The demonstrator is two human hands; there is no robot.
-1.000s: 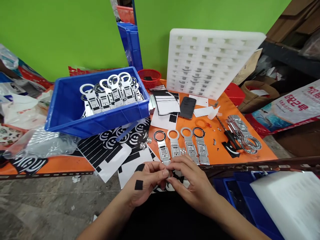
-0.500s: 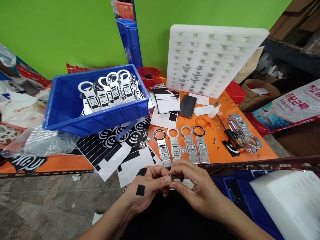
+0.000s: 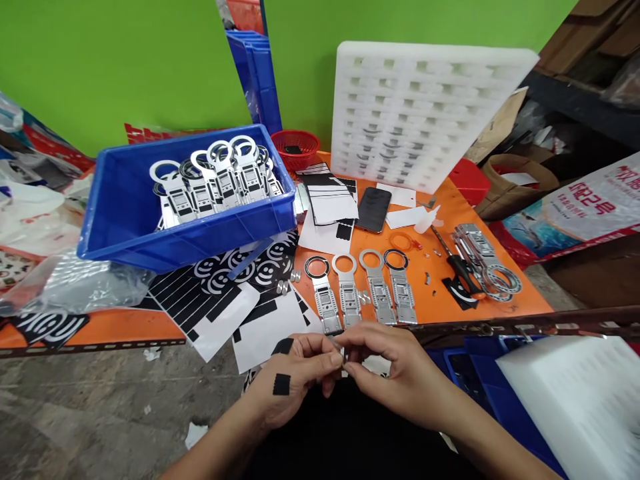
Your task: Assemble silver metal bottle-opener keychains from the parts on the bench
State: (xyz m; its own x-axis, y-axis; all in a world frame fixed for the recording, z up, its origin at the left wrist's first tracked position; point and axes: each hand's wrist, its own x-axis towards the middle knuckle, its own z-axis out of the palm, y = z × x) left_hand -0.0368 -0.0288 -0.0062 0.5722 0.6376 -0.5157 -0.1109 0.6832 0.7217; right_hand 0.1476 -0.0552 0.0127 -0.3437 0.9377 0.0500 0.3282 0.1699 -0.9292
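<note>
My left hand (image 3: 295, 381) and my right hand (image 3: 395, 377) meet at the table's near edge, both pinched on a small silver metal piece (image 3: 343, 355) between the fingertips. Black rectangular stickers (image 3: 281, 384) cling to the back of my left hand. Just beyond the fingers lies a row of several silver ring-topped metal brackets (image 3: 361, 292) on the orange table (image 3: 440, 293). Sheets of black-and-white stickers (image 3: 235, 293) lie left of the row.
A blue bin (image 3: 145, 227) of the same brackets stands at left. A white foam tray (image 3: 420, 113) leans against the green wall. A phone (image 3: 374, 209), a screwdriver (image 3: 460, 263), more brackets (image 3: 487, 263) and a red basket (image 3: 295, 148) lie behind. White foam (image 3: 580, 400) sits at right.
My hands have stayed together, working the small piece between the fingertips; the view has shifted slightly, nothing else on the table has moved.
</note>
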